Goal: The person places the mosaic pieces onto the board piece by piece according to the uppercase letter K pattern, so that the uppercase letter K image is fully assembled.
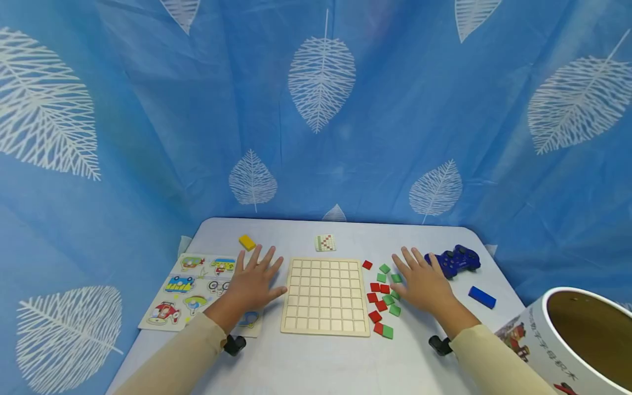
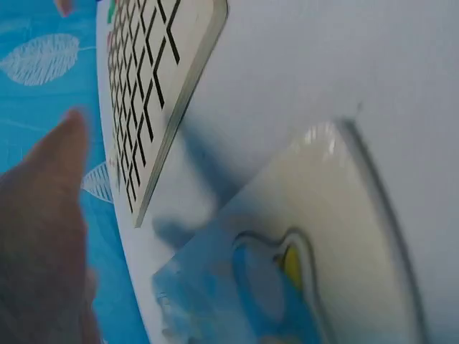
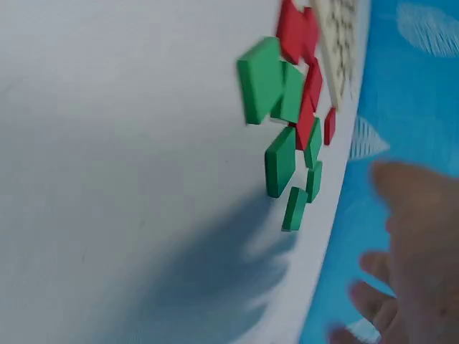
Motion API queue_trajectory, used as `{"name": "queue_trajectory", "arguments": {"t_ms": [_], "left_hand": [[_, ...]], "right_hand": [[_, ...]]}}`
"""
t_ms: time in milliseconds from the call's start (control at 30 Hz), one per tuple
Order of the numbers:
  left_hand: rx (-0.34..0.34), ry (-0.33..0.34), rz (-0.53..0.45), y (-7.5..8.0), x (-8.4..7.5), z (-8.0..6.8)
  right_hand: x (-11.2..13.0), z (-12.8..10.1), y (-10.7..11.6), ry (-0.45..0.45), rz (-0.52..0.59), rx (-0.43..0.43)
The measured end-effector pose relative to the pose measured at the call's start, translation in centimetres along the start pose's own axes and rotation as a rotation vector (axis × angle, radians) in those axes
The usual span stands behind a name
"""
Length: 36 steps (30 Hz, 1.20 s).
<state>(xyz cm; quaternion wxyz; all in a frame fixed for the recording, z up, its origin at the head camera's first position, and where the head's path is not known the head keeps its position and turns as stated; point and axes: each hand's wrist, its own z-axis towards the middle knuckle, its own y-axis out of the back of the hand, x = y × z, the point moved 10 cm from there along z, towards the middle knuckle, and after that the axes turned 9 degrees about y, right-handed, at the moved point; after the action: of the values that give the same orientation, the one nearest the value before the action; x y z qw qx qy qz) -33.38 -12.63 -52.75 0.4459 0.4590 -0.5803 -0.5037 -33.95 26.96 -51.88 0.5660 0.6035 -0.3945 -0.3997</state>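
A wooden grid board point(image 1: 325, 297) lies in the middle of the white table, its square cells bare. My left hand point(image 1: 254, 278) is spread flat above the table between this board and a vehicle picture puzzle point(image 1: 173, 299), holding nothing. To the board's right, red square tiles point(image 1: 375, 316) and green square tiles point(image 1: 395, 310) lie scattered, several of each. My right hand point(image 1: 422, 282), fingers spread and also holding nothing, hovers just right of the tiles. In the right wrist view its shadow falls on the table near the green tiles point(image 3: 280, 161).
Behind the board lies a small patterned card point(image 1: 325, 242), with a yellow block point(image 1: 247, 242) to its left. A blue game controller point(image 1: 453, 260) and a blue block point(image 1: 481, 297) sit at the right. A large white cylinder container point(image 1: 538, 329) stands at the near right corner.
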Motion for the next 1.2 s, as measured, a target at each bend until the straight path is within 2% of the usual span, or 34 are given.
{"name": "queue_trajectory", "arguments": {"t_ms": [167,233,300,500,667,767,833,933,1067,1133,1200], "left_hand": [[0.184,-0.112,-0.172,-2.7,-1.1,0.0],[0.240,-0.138,-0.218,-3.5,-1.6,-0.1],[0.252,-0.147,-0.237,-3.9,-1.9,0.0],[0.242,-0.141,-0.233,-4.7,-2.2,0.2],[0.237,-0.159,-0.257,-5.1,-2.6,0.0],[0.228,-0.168,-0.269,-5.2,-2.8,-0.2],[0.223,-0.172,-0.274,-5.2,-2.8,-0.3],[0.223,-0.159,-0.261,-5.3,-2.4,-0.6],[0.229,-0.143,-0.244,-5.3,-2.0,-0.7],[0.226,-0.146,-0.241,-5.4,-1.9,-0.7],[0.217,-0.154,-0.242,-5.4,-1.9,-0.7]], "right_hand": [[-1.4,1.6,-2.1,-0.036,0.361,0.072],[-1.7,2.0,-2.9,-0.043,0.444,0.103],[-2.0,2.2,-3.5,-0.039,0.464,0.111],[-2.7,2.8,-4.0,-0.019,0.454,0.060],[-3.6,3.0,-4.1,-0.106,0.516,0.037],[-3.3,3.7,-3.2,-0.183,0.595,-0.027],[-1.7,4.9,-2.5,-0.200,0.662,-0.090],[3.1,7.7,-1.6,-0.152,0.770,-0.157],[10.9,11.7,-1.8,-0.011,0.867,-0.160],[13.8,13.1,-2.0,0.037,0.886,-0.159],[15.7,13.9,-2.2,0.064,0.878,-0.171]]}}
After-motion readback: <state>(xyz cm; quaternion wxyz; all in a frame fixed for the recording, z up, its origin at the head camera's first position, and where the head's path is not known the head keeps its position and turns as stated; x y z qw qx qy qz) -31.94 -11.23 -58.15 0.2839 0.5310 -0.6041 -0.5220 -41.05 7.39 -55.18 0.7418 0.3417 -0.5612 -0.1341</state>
